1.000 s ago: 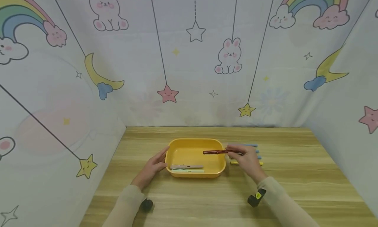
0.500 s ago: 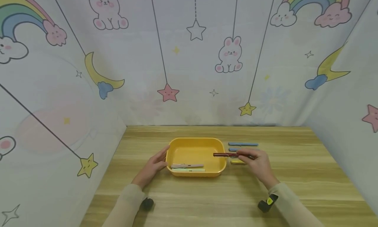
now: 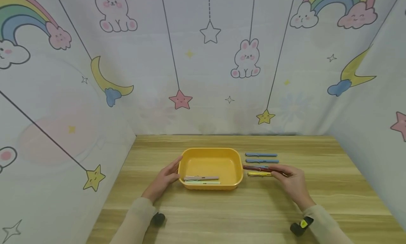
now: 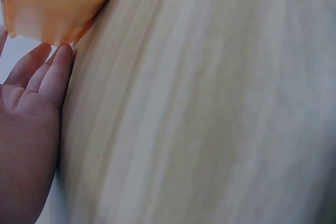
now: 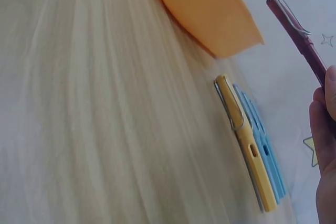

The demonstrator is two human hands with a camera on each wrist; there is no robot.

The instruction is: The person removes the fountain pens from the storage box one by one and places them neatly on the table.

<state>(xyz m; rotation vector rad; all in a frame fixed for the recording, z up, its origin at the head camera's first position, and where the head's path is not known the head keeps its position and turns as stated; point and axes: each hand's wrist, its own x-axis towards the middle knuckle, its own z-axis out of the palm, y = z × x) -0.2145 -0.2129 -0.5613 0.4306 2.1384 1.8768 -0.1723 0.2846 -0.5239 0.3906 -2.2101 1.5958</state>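
My right hand (image 3: pixel 293 182) pinches a dark red pen (image 3: pixel 255 168) near its right end. It holds the pen level, over the row of pens to the right of the yellow tray (image 3: pixel 215 163). In the right wrist view the red pen (image 5: pixel 302 38) shows its wire clip, clear of the table. Straight fingers of my left hand (image 3: pixel 162 180) touch the tray's left side. A greyish-pink pen (image 3: pixel 209 178) and a pale green pen (image 3: pixel 210 183) lie inside the tray along its front wall.
To the tray's right lie two blue pens (image 3: pixel 262 161), another blue pen partly hidden by the red one, and a yellow pen (image 3: pixel 258 174) in front. They rest on a wood-grain table (image 3: pixel 222 215). A patterned curtain (image 3: pixel 209 71) stands behind and at both sides.
My right hand has moved right with the red pen, from over the tray to over the pens beside it. My left hand has stayed at the tray's left side.
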